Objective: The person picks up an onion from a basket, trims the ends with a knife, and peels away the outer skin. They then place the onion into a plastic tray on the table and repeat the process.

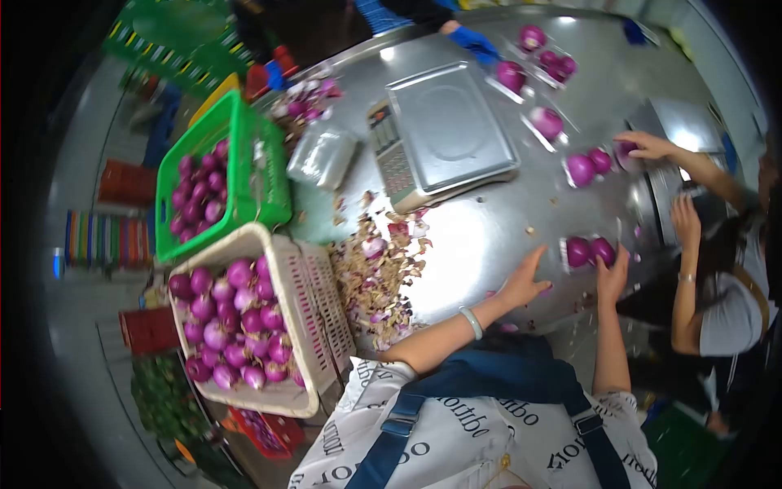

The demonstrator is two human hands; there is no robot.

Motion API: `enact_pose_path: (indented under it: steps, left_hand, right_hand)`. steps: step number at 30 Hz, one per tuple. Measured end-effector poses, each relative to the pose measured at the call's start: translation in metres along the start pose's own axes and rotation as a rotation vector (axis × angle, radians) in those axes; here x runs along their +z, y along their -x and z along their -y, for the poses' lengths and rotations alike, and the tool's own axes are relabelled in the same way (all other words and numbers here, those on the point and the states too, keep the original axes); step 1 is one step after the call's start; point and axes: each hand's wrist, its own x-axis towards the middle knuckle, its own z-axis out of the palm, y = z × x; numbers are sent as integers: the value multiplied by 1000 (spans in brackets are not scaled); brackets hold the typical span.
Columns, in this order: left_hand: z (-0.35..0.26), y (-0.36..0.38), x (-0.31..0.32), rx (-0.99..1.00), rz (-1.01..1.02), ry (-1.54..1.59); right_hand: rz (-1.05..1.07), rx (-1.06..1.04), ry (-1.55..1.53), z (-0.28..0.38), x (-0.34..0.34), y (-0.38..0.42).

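My left hand (523,281), with a pale bangle at the wrist, is over the steel table (456,269), fingers apart and nothing in it. At the right, my right hand (611,273) has its fingers on a tray of two red onions (579,252), touching the right-hand onion. Skins and trimmings (379,269) lie left of my left hand. Further left, a white basket (314,326) full of red onions stands beside a green crate (265,171) that also holds onions.
A scale (452,122) stands mid-table, with a wrapped clear pack (322,155) left of it. Several onion trays (544,122) lie at the upper right. A co-worker's hands (652,147) are at the right; blue-gloved hands (474,42) are across the table.
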Motion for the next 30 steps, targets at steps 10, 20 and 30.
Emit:
enact_pose_path:
  steps: [10,20,30]
  left_hand:
    - [76,128,-55,-11,-343,-86]
    - [84,423,-11,-502,-999,-25]
    - [207,487,356,-1206,-2030,217]
  right_hand:
    - [681,-298,-518,150,58,107]
    - [1742,-1346,-582,341,69,286]
    - [1895,-2350,-98,324,69,364]
